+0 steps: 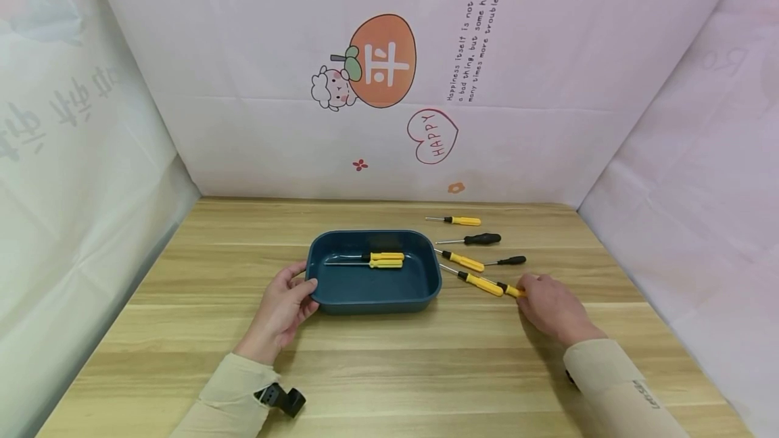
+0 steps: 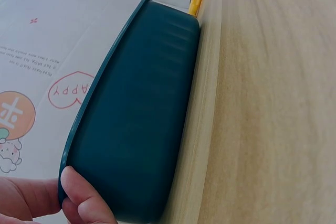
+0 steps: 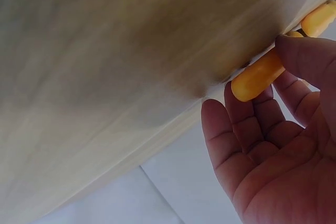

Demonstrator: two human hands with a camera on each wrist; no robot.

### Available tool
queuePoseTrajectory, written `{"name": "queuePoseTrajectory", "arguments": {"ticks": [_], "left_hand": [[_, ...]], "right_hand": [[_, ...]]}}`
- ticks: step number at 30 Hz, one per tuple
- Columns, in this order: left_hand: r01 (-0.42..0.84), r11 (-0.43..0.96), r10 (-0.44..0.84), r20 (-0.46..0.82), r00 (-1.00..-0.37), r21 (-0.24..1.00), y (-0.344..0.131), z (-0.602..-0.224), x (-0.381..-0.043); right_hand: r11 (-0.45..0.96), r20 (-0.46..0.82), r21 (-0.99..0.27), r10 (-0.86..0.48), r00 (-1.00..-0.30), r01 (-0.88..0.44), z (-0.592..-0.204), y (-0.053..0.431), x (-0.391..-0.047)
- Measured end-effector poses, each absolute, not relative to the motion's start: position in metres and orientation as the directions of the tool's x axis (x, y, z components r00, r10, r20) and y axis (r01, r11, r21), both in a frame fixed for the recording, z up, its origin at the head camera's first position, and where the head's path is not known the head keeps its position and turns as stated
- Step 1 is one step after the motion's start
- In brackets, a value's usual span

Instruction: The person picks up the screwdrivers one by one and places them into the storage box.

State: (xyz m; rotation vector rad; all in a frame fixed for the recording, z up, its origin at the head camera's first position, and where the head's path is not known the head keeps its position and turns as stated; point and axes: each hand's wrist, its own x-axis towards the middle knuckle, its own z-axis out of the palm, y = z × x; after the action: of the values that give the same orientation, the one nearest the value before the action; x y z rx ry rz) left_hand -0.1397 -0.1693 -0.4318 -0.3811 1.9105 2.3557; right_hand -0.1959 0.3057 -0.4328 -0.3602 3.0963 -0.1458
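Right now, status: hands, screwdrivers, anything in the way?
Left hand grips bin at left end. Right hand pinches yellow screwdriver. Two screwdrivers inside bin. Possible snag: neighbouring screwdriver, close beside the pinched one.

In the head view the right hand covers the handle end of a yellow-handled screwdriver, and the screwdriver tips are too small to tell. From the left wrist, the tray hides its own inside, and the left hand is cut off. From the right wrist, the surface is blurred and a second yellow handle runs past the right edge.
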Motion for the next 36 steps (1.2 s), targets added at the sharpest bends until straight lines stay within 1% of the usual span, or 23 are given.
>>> {"name": "queuePoseTrajectory", "arguments": {"ticks": [12, 24, 36], "left_hand": [[-0.220, -0.214, -0.090, -0.243, -0.966, 0.952, -0.169, -0.433, -0.140], [-0.219, -0.206, -0.096, -0.242, -0.965, 0.954, -0.169, -0.434, -0.141], [-0.219, -0.206, -0.095, -0.243, -0.965, 0.954, -0.169, -0.435, -0.142]], "right_hand": [[0.966, -0.007, -0.128, -0.229, -0.973, -0.226, -0.433, 0.308, -0.194], [0.951, 0.009, -0.206, -0.233, -0.972, -0.230, -0.427, 0.310, -0.196], [0.938, 0.068, -0.267, -0.210, -0.975, -0.220, -0.421, 0.304, -0.196]]}}
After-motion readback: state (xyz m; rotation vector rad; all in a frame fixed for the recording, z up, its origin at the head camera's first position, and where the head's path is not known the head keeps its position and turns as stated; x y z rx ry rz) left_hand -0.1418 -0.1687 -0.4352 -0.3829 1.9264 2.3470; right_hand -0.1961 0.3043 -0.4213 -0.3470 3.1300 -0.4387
